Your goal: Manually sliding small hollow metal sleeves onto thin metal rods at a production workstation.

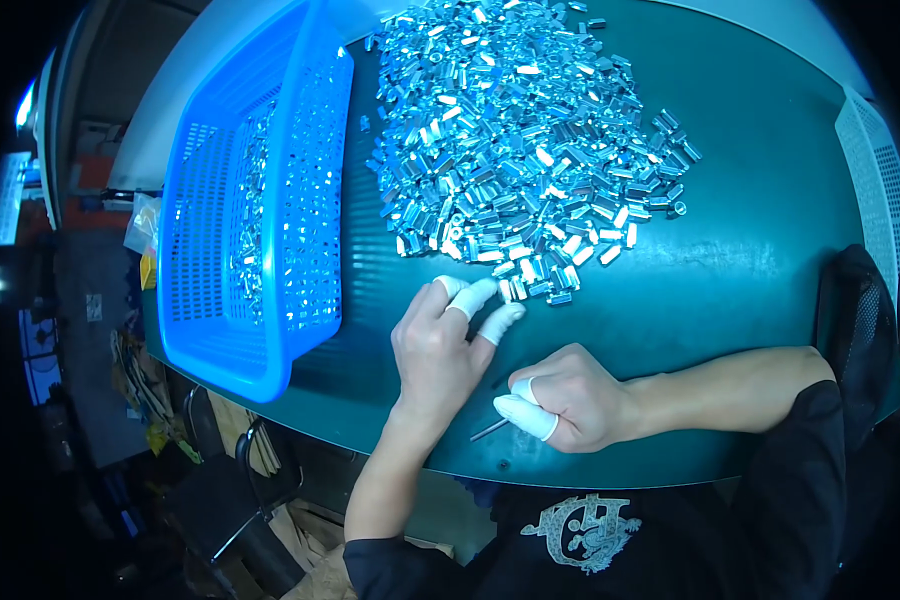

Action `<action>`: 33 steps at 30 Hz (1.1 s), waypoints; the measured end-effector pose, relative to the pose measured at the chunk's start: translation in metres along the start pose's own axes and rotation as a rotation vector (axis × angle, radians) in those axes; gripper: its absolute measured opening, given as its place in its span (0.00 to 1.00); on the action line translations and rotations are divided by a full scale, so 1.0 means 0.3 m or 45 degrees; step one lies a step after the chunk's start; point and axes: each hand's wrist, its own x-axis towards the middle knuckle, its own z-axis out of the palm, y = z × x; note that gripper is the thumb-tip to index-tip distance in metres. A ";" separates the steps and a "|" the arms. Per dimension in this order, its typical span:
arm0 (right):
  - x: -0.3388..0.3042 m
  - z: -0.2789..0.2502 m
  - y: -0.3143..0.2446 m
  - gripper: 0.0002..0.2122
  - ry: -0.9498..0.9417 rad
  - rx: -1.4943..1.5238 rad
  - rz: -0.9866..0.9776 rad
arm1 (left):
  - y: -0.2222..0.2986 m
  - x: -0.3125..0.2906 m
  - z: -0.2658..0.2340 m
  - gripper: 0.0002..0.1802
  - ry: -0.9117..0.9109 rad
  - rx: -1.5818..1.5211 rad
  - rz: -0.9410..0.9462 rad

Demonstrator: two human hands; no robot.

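Note:
A large heap of short shiny metal sleeves [530, 150], some showing a hole at the end, lies on the green tabletop. My left hand [440, 335] wears white finger cots and reaches to the heap's near edge. Its thumb and fingers are apart, their tips beside a few metal sleeves [535, 280]; no piece is plainly gripped. To the right and nearer to me, my right hand [580, 400], also in white finger cots, is closed around a thin metal rod [489, 430]. The rod's bare end points left and down; the rest is hidden in the fist.
A blue perforated plastic basket [275, 340] stands to the left, with more metal pieces inside. At the far right is a white perforated basket [863, 170]. A dark mesh chair back [860, 330] is by my right elbow. The green table [760, 250] has a curved-looking near edge.

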 end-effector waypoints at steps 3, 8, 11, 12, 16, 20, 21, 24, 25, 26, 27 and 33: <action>-0.003 -0.007 0.008 0.16 0.042 -0.019 0.110 | -0.022 -0.027 -0.022 0.13 0.027 -0.195 -0.045; 0.034 -0.046 0.003 0.19 0.260 0.022 0.382 | -0.049 -0.147 -0.096 0.15 0.088 -0.929 -0.529; 0.044 -0.049 0.007 0.20 0.257 0.090 0.497 | -0.053 -0.193 -0.111 0.16 0.191 -1.075 -0.552; 0.044 -0.044 0.007 0.20 0.260 0.087 0.494 | -0.041 -0.200 -0.111 0.16 0.204 -1.192 -0.572; 0.051 -0.039 -0.001 0.20 0.269 0.101 0.564 | -0.041 -0.218 -0.095 0.14 0.071 -1.219 -0.427; 0.048 -0.033 0.010 0.20 0.213 0.074 0.514 | -0.051 -0.234 -0.080 0.13 0.095 -1.216 -0.453; 0.049 -0.032 0.013 0.20 0.192 0.035 0.469 | -0.050 -0.235 -0.080 0.13 0.094 -1.218 -0.454; 0.046 -0.029 0.015 0.20 0.174 -0.011 0.419 | -0.033 -0.231 -0.077 0.12 -0.063 -1.053 -0.439; 0.044 -0.029 0.014 0.20 0.173 -0.017 0.411 | -0.020 -0.230 -0.072 0.12 -0.047 -1.202 -0.503; 0.041 -0.030 0.012 0.20 0.179 -0.018 0.414 | -0.008 -0.227 -0.069 0.12 -0.030 -1.350 -0.568; 0.038 -0.033 0.010 0.20 0.183 -0.016 0.416 | 0.000 -0.224 -0.067 0.11 -0.048 -1.388 -0.557; 0.031 -0.018 0.001 0.17 0.219 0.023 0.375 | 0.018 -0.217 -0.026 0.12 -0.013 -1.586 -0.504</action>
